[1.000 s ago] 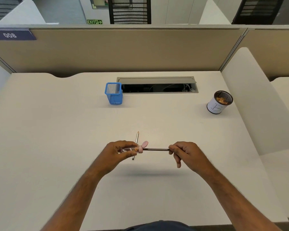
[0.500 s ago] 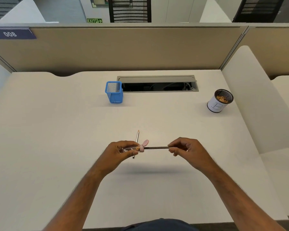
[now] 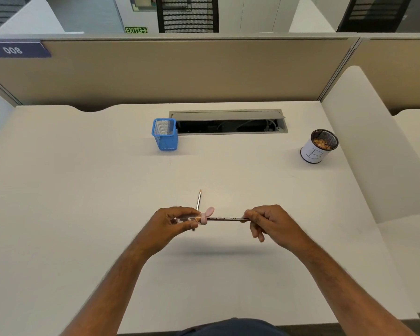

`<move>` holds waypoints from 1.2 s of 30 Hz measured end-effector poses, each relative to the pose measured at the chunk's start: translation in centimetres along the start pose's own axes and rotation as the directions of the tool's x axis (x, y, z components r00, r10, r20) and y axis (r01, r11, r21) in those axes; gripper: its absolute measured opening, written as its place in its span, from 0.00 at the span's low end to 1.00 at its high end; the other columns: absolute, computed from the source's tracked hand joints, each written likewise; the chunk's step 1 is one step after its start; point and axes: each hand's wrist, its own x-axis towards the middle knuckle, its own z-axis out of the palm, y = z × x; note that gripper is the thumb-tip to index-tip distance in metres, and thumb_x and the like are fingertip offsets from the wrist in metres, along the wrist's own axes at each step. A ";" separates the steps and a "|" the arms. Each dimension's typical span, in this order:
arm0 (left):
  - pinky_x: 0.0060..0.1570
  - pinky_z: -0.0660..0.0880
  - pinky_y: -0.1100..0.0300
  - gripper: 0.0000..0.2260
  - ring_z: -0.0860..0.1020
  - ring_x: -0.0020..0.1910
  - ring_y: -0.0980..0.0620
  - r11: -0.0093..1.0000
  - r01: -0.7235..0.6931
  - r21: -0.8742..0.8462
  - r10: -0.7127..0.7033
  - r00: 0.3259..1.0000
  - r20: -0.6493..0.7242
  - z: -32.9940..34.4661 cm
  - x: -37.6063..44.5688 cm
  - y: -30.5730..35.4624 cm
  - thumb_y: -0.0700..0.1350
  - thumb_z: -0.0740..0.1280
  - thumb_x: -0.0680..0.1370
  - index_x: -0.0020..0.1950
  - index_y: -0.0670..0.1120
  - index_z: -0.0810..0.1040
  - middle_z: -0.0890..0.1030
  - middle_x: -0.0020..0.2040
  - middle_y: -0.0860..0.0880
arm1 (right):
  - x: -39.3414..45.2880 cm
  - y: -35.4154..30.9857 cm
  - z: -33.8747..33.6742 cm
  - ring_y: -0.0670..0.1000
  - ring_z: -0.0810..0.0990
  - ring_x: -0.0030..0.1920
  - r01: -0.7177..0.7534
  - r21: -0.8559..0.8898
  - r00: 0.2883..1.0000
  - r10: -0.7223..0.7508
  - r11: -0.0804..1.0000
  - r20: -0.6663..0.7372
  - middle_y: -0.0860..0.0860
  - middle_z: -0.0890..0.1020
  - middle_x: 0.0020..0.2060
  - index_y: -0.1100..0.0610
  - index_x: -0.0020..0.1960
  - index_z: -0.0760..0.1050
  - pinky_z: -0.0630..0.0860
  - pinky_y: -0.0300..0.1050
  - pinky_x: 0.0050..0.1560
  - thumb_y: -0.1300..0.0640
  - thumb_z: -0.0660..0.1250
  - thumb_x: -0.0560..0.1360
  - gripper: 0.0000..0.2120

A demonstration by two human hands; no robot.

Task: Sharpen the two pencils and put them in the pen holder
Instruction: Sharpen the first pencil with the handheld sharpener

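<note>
A blue mesh pen holder [image 3: 165,134] stands at the back of the desk [image 3: 83,214], a white cup [image 3: 318,146] (shavings inside) far right. The left hand [image 3: 170,223] grips a clear sharpener [image 3: 194,218] with a pink cap, above a second pencil [image 3: 198,201] lying on the desk. The right hand [image 3: 269,223] pinches the dark pencil [image 3: 224,218], level, its tip in the sharpener. Since half a second ago, the right fingers have rolled downward.

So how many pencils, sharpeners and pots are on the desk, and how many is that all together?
Pencils: 2, the dark pencil in the hands and the pencil lying on the desk.
Sharpeners: 1, the pink-capped sharpener.
Pots: 2, the blue pen holder and the white cup of shavings.
Total: 5.
</note>
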 end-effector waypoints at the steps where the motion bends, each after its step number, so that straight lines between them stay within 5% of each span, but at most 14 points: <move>1: 0.55 0.78 0.72 0.11 0.86 0.56 0.60 1.000 0.003 -0.004 -0.003 1.000 0.000 0.0 0.0 0.0 0.44 0.79 0.78 0.57 0.59 0.89 0.90 0.54 0.58 | 0.0 0.0 -0.1 0.50 0.78 0.30 0.003 0.015 1.000 -0.003 1.000 0.002 0.54 0.85 0.33 0.60 0.54 0.86 0.73 0.33 0.39 0.56 0.63 0.87 0.14; 4: 0.54 0.78 0.72 0.13 0.86 0.53 0.63 1.000 0.007 -0.022 -0.007 1.000 -0.008 0.0 -0.1 0.3 0.43 0.78 0.78 0.55 0.61 0.88 0.90 0.53 0.60 | 0.0 0.1 -0.6 0.52 0.84 0.37 0.004 0.020 1.000 -0.004 1.000 -0.024 0.54 0.88 0.42 0.51 0.60 0.85 0.77 0.38 0.44 0.57 0.71 0.83 0.08; 8: 0.52 0.77 0.74 0.11 0.87 0.52 0.61 0.999 0.011 -0.040 -0.011 1.000 -0.001 0.3 -0.1 0.4 0.41 0.78 0.78 0.56 0.57 0.89 0.90 0.54 0.57 | -0.3 0.1 -0.8 0.52 0.86 0.40 0.013 -0.006 0.998 -0.014 1.000 -0.063 0.53 0.88 0.42 0.51 0.52 0.87 0.82 0.55 0.52 0.61 0.76 0.78 0.06; 17: 0.53 0.76 0.74 0.12 0.85 0.55 0.61 1.000 -0.001 0.021 0.001 1.000 0.000 0.2 0.4 0.3 0.45 0.79 0.77 0.60 0.54 0.90 0.90 0.55 0.58 | -0.2 0.4 -0.3 0.50 0.76 0.28 -0.042 -0.040 0.999 0.042 0.998 -0.015 0.52 0.80 0.27 0.59 0.46 0.85 0.75 0.36 0.41 0.55 0.66 0.85 0.14; 21: 0.54 0.77 0.73 0.11 0.85 0.57 0.60 0.999 0.012 0.047 -0.013 1.000 0.017 0.0 0.5 0.1 0.47 0.79 0.78 0.60 0.53 0.89 0.90 0.56 0.58 | -0.1 0.6 -0.2 0.52 0.75 0.27 -0.095 -0.009 0.995 0.095 0.995 0.033 0.53 0.82 0.28 0.61 0.48 0.85 0.74 0.37 0.37 0.53 0.64 0.86 0.16; 26: 0.58 0.79 0.68 0.12 0.86 0.58 0.59 0.999 0.020 0.031 -0.020 1.000 0.003 0.0 0.2 -0.2 0.47 0.79 0.78 0.61 0.54 0.89 0.90 0.55 0.57 | -0.4 0.5 0.0 0.50 0.80 0.33 0.003 0.002 1.000 -0.003 1.000 -0.019 0.55 0.86 0.38 0.52 0.56 0.85 0.79 0.42 0.44 0.57 0.73 0.81 0.05; 30: 0.55 0.79 0.71 0.12 0.87 0.56 0.59 1.000 0.016 -0.005 -0.016 1.000 -0.004 0.2 -0.1 -0.2 0.44 0.79 0.77 0.60 0.52 0.89 0.91 0.54 0.56 | -0.5 0.6 0.4 0.54 0.83 0.37 0.048 -0.054 0.995 -0.052 0.997 -0.079 0.56 0.85 0.41 0.48 0.49 0.84 0.81 0.54 0.47 0.58 0.76 0.79 0.05; 36: 0.55 0.78 0.72 0.12 0.86 0.56 0.60 1.000 0.006 0.011 -0.006 1.000 -0.006 0.0 -0.3 -0.1 0.44 0.80 0.77 0.59 0.54 0.89 0.90 0.53 0.58 | -0.6 0.8 0.8 0.52 0.83 0.33 0.050 -0.046 0.997 -0.053 0.998 -0.062 0.52 0.84 0.33 0.53 0.46 0.84 0.78 0.43 0.45 0.59 0.71 0.82 0.07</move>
